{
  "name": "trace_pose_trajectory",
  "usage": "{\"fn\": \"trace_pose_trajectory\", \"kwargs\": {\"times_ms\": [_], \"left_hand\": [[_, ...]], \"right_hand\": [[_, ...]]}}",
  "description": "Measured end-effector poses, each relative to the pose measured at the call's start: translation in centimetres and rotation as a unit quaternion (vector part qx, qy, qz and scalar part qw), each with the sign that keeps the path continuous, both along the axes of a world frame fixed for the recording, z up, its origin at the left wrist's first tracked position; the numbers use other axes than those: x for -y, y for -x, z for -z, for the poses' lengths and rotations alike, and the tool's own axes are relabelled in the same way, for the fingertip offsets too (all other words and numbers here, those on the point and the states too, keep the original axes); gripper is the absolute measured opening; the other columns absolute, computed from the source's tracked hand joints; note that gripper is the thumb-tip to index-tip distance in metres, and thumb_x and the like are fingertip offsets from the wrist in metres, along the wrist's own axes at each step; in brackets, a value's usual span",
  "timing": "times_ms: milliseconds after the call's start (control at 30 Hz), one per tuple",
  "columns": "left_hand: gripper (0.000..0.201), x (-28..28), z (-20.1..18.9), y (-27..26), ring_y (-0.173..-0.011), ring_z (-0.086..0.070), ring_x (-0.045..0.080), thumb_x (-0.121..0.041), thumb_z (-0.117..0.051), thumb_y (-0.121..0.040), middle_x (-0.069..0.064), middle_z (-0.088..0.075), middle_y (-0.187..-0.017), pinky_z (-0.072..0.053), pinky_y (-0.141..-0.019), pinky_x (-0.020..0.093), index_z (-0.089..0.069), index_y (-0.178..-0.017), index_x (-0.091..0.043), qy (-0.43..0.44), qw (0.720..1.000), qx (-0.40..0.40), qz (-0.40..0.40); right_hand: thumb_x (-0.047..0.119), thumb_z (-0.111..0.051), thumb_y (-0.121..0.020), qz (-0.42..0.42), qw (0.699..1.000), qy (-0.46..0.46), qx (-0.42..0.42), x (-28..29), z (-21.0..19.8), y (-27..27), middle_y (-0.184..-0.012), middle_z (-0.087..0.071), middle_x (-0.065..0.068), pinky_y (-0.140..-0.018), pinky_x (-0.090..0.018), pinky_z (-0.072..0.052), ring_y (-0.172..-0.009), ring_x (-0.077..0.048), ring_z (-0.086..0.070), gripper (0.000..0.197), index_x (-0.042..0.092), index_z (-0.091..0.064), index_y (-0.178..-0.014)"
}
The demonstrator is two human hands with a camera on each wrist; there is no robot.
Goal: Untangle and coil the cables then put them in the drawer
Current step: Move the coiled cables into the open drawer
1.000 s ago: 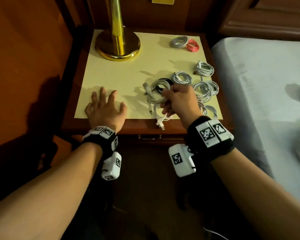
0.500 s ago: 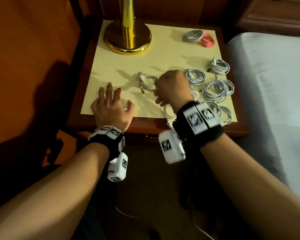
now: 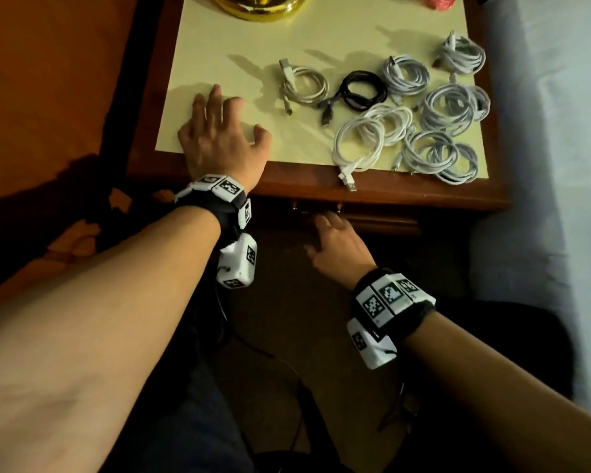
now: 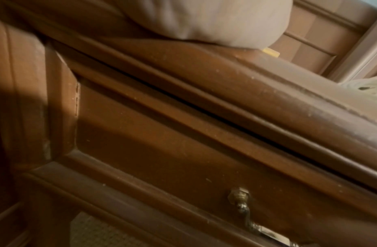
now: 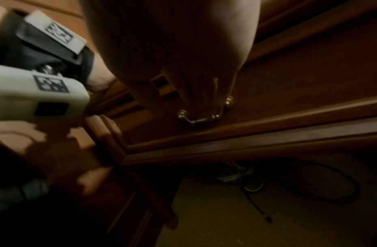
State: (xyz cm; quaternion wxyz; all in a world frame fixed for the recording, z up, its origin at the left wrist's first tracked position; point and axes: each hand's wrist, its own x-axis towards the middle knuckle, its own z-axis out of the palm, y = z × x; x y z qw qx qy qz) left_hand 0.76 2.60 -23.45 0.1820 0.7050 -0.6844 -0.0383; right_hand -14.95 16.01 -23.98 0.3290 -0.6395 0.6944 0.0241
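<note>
coiled cables [image 3: 403, 107] on nightstand, drawer [image 3: 372, 221] closed

Coiled cables on the right of the tabletop, drawer below its front edge.

The left hand [image 3: 219, 141] lies flat on the tabletop [image 3: 338, 39] at its near left corner. To its right the coiled cables [image 3: 406, 114] lie in a cluster that reaches the right edge; one plug [image 3: 348, 179] hangs over the front edge. The lamp base [image 3: 260, 6] stands at the back, left of centre. Below the front edge is the drawer [image 3: 382, 221]; the right hand [image 3: 338, 244] is at its handle [image 5: 201, 117]. The bed [image 3: 543, 131] lies right of the tabletop.
</note>
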Motion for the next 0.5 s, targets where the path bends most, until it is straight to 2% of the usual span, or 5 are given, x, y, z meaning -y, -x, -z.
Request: {"fn": "trace_pose_trajectory", "kwargs": {"times_ms": [100,167,300,367,500], "left_hand": [[0.053,0.0,0.0,0.0,-0.143,-0.028,0.025,-0.043,-0.040,-0.080,0.000,-0.037,-0.152,-0.025,-0.105,0.043,-0.050,-0.129,-0.025,0.005,1.000,0.004,0.000],[0.054,0.0,-0.1,0.0,-0.143,-0.027,0.025,-0.043,-0.040,-0.080,0.000,-0.036,-0.153,-0.025,-0.105,0.043,-0.049,-0.129,-0.026,-0.001,1.000,0.005,0.000],[0.054,0.0,-0.2,0.0,-0.144,-0.025,0.027,-0.043,-0.039,-0.081,0.001,-0.032,-0.155,-0.024,-0.105,0.045,-0.047,-0.131,-0.026,-0.014,1.000,0.005,0.005],[0.055,0.0,-0.3,0.0,-0.145,-0.022,0.028,-0.041,-0.040,-0.082,0.003,-0.028,-0.157,-0.022,-0.107,0.045,-0.044,-0.134,-0.026,-0.029,1.000,0.005,0.011],[0.059,-0.1,-1.2,-0.2,-0.149,-0.004,0.023,-0.045,-0.036,-0.090,0.000,-0.005,-0.162,-0.011,-0.114,0.045,-0.026,-0.148,-0.032,-0.103,0.994,0.020,0.037]], "right_hand": [[0.032,-0.059,-0.091,-0.006,0.999,-0.019,-0.036,0.5,1.5,-0.3,-0.157,-0.022,-0.009,-0.117,-0.044,-0.023,-0.146,-0.028,-0.017,0.075,0.013,-0.019,-0.151],[0.031,-0.061,-0.088,-0.007,0.999,-0.014,-0.044,0.2,2.3,-0.7,-0.157,-0.018,-0.008,-0.117,-0.045,-0.023,-0.147,-0.026,-0.011,0.078,0.015,-0.018,-0.151],[0.035,-0.068,-0.082,-0.022,0.997,0.007,-0.067,-0.6,2.4,-1.2,-0.155,-0.016,-0.009,-0.116,-0.043,-0.027,-0.146,-0.027,-0.011,0.089,0.012,-0.017,-0.151],[0.036,-0.069,-0.081,-0.019,0.998,-0.001,-0.060,-0.1,1.8,-1.1,-0.155,-0.019,-0.009,-0.116,-0.042,-0.027,-0.145,-0.027,-0.014,0.088,0.012,-0.020,-0.150],[0.037,-0.068,-0.081,0.001,0.999,-0.015,-0.034,0.1,0.4,-1.1,-0.152,-0.026,-0.010,-0.116,-0.038,-0.027,-0.143,-0.027,-0.022,0.081,0.011,-0.028,-0.147]]}}
